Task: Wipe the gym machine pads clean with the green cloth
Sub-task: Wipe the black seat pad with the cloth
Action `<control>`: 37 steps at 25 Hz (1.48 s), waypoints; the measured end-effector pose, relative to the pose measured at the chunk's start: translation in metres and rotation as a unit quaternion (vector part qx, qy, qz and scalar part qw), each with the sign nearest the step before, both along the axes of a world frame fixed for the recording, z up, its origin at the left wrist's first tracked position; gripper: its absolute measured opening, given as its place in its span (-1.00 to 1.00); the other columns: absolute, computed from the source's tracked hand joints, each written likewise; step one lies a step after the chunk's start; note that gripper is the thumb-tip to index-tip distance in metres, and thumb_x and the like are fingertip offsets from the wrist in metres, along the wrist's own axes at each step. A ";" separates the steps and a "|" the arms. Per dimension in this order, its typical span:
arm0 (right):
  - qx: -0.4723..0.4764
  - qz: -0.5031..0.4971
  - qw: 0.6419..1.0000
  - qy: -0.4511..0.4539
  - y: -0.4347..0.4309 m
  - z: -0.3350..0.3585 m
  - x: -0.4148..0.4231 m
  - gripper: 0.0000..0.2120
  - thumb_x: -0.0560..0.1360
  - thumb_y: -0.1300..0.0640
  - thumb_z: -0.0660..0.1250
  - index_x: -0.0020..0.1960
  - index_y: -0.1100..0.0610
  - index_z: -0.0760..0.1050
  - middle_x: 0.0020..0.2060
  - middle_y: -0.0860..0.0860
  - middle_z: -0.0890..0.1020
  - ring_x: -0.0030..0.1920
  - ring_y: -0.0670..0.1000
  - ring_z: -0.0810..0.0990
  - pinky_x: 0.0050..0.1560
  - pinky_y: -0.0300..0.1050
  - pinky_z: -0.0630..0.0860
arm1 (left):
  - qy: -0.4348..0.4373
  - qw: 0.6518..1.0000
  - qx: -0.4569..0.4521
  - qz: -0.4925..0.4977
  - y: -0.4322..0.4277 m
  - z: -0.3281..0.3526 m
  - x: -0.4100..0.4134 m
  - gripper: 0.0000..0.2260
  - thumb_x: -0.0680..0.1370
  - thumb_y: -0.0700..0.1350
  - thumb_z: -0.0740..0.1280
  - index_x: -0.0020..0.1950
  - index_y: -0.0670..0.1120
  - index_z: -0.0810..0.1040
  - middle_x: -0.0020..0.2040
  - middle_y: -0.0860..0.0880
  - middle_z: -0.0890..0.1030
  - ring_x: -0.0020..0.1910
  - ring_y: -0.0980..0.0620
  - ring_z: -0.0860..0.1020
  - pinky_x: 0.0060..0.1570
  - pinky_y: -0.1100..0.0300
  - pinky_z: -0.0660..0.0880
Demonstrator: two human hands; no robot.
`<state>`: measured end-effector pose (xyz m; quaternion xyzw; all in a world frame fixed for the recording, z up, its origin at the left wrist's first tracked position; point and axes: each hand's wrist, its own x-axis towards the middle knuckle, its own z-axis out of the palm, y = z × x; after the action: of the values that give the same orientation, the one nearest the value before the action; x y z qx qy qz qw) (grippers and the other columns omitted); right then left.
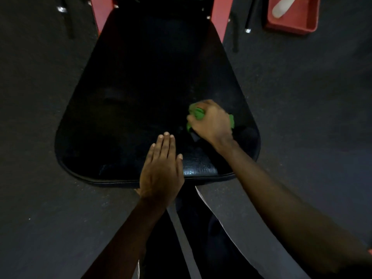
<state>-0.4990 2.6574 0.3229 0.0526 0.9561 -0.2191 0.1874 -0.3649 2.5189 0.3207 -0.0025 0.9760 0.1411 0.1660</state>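
Head view: right hand (210,122) gripped bunched green cloth (196,113) and pressed it on black pad (141,87), right of pad's middle, toward near edge. Left hand (161,168) flat, fingers straight and together, holding nothing, apparently resting on pad's near edge.

Risks, as judged:
- Bunched cloth covered little, so strips likely missed.
- Left palm could smear wiped surface.
- Cloth could slip from grip on hard rub.

Hard to tell:
- Pad's far end lost in dark.
- Dirt invisible on black.
- Right fingers blurred.
- Beyond pad's far right corner, red tray (302,27) held white object (281,7), cut off at top.
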 end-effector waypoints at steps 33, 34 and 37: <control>-0.042 0.160 0.986 -0.002 -0.036 -0.011 -0.008 -0.67 0.44 -0.10 0.40 0.15 -0.02 0.63 0.18 -0.03 0.60 0.15 0.10 0.61 0.12 -0.03 0.56 | -0.017 0.998 -0.049 0.027 -0.004 -0.001 0.002 -0.38 0.63 0.11 -0.03 0.55 -0.28 0.23 0.55 -0.23 0.27 0.56 -0.12 0.23 0.53 -0.01 0.12; -0.063 0.186 0.980 -0.020 -0.039 -0.010 -0.004 -0.66 0.44 -0.11 0.40 0.18 -0.04 0.62 0.20 -0.05 0.60 0.16 0.08 0.60 0.13 -0.05 0.56 | -0.016 0.998 -0.049 0.026 -0.004 -0.003 0.001 -0.38 0.63 0.11 -0.02 0.55 -0.28 0.23 0.55 -0.23 0.27 0.56 -0.12 0.23 0.53 -0.01 0.13; -0.027 0.132 0.990 -0.051 0.003 -0.011 -0.030 -0.64 0.42 -0.12 0.43 0.19 -0.08 0.62 0.19 -0.04 0.61 0.16 0.08 0.62 0.12 -0.08 0.56 | -0.006 0.999 -0.042 0.018 -0.006 -0.001 0.001 -0.39 0.63 0.11 0.00 0.54 -0.28 0.26 0.54 -0.24 0.30 0.54 -0.14 0.26 0.53 -0.02 0.17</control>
<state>-0.5292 2.6606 0.3123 -0.0680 0.9377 -0.2148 0.2644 -0.3640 2.5132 0.3201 -0.0279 0.9799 0.1025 0.1686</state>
